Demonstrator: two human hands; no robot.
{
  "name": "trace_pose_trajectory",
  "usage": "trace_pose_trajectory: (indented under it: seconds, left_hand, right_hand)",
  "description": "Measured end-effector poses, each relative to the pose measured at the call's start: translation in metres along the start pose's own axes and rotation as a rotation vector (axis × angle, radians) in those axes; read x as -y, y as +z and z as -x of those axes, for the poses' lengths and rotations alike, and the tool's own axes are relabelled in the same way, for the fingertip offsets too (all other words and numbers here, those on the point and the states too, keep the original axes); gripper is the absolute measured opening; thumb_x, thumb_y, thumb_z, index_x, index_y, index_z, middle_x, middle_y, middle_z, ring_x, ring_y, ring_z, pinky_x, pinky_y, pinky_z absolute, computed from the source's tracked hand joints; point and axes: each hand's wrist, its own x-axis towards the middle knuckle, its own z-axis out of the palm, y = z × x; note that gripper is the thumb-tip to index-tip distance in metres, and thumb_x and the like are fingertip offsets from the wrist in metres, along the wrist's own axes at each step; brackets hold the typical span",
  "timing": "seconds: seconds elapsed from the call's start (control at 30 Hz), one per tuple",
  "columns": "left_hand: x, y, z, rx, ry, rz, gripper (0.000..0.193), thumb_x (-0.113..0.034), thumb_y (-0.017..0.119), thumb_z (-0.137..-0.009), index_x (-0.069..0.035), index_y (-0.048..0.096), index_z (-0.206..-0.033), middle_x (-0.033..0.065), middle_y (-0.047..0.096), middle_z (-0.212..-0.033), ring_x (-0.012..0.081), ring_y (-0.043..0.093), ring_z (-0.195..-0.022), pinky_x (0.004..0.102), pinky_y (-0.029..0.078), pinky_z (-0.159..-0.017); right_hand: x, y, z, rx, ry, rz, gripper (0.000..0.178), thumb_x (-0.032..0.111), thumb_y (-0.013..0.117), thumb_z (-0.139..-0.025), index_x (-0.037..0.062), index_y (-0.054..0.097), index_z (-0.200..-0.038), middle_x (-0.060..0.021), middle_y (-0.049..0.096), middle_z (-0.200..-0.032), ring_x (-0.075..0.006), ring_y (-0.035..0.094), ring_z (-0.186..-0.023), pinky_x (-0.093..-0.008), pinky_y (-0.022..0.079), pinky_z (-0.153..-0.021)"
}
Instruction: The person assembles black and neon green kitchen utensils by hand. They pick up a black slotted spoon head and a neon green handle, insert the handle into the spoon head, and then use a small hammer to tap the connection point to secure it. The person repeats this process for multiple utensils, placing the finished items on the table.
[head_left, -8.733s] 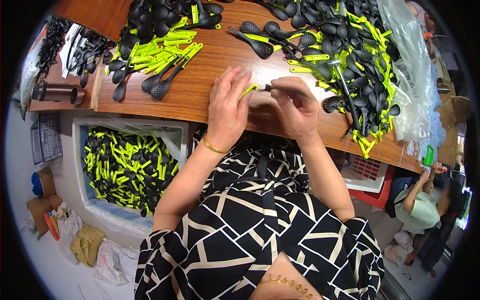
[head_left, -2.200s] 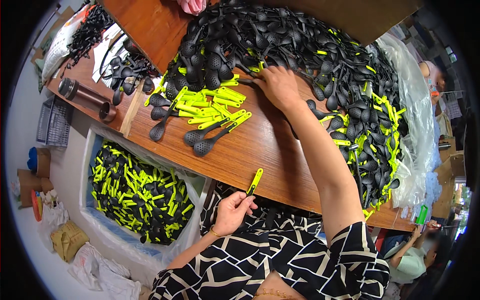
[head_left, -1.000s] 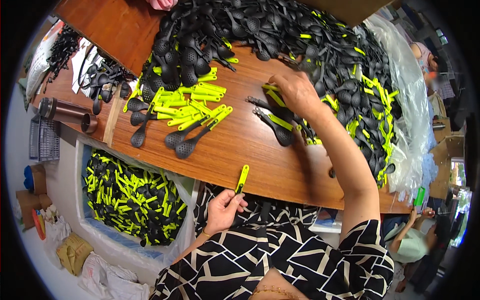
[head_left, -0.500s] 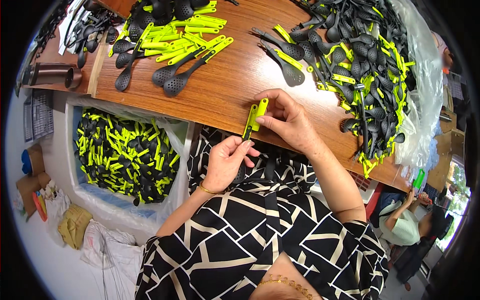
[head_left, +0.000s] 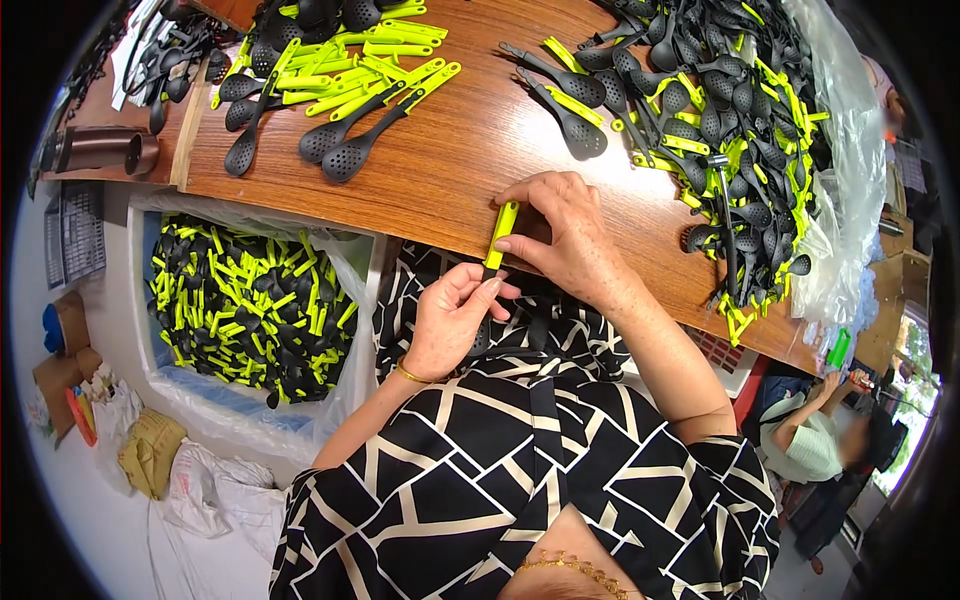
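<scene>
At the front edge of the table, my left hand (head_left: 447,318) pinches the black shaft of a slotted spoon (head_left: 489,272). Its bowl hangs low before my patterned clothing and hardly shows. A lime-green handle piece (head_left: 502,235) points up from the shaft. My right hand (head_left: 568,240) grips this piece, thumb on its near side and fingers around the top end. Whether one green part or two lie under those fingers, I cannot tell.
Spoons with green handles (head_left: 400,45) lie at the back left. A large heap of black spoons and green parts (head_left: 740,130) covers the right side. Below left stands a plastic-lined bin (head_left: 255,310) full of spoons. Another person (head_left: 800,440) sits at far right.
My right hand has moved left, bringing its green piece over the green part on the spoon's handle. The two were side by side before; now they line up as one.
</scene>
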Motion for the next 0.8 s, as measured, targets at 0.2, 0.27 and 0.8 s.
trace_pose_trajectory:
  seconds: [0.2, 0.27, 0.8]
  left_hand:
    - [-0.008, 0.006, -0.006, -0.101, -0.038, 0.023, 0.027, -0.022, 0.061, -0.109, 0.004, 0.068, -0.112, 0.0150, 0.077, -0.100, 0.0116, 0.067, -0.070, 0.0239, 0.055, -0.068]
    - [-0.008, 0.007, -0.008, -0.141, -0.051, 0.008, 0.028, -0.024, 0.063, -0.108, 0.003, 0.070, -0.106, 0.0151, 0.077, -0.093, 0.0121, 0.066, -0.065, 0.0237, 0.053, -0.063]
    - [-0.007, 0.005, -0.010, -0.120, 0.009, -0.064, 0.028, -0.022, 0.063, -0.108, 0.005, 0.072, -0.107, 0.0166, 0.078, -0.093, 0.0141, 0.068, -0.068, 0.0257, 0.055, -0.066]
  right_hand:
    - [0.005, 0.007, -0.001, -0.097, -0.034, 0.036, 0.048, 0.023, 0.086, -0.078, 0.0133, 0.071, -0.122, -0.0100, 0.062, -0.126, -0.0321, 0.055, -0.122, -0.0475, 0.039, -0.099]
    - [0.006, 0.007, 0.004, -0.108, -0.047, 0.006, 0.047, 0.019, 0.083, -0.079, 0.0153, 0.070, -0.125, -0.0092, 0.061, -0.131, -0.0317, 0.054, -0.125, -0.0480, 0.039, -0.100]
    - [-0.138, -0.135, 0.148, -0.495, 0.545, 0.515, 0.023, 0.025, 0.076, -0.092, 0.0065, 0.067, -0.103, -0.0137, 0.072, -0.093, -0.0364, 0.069, -0.090, -0.0473, 0.051, -0.080]
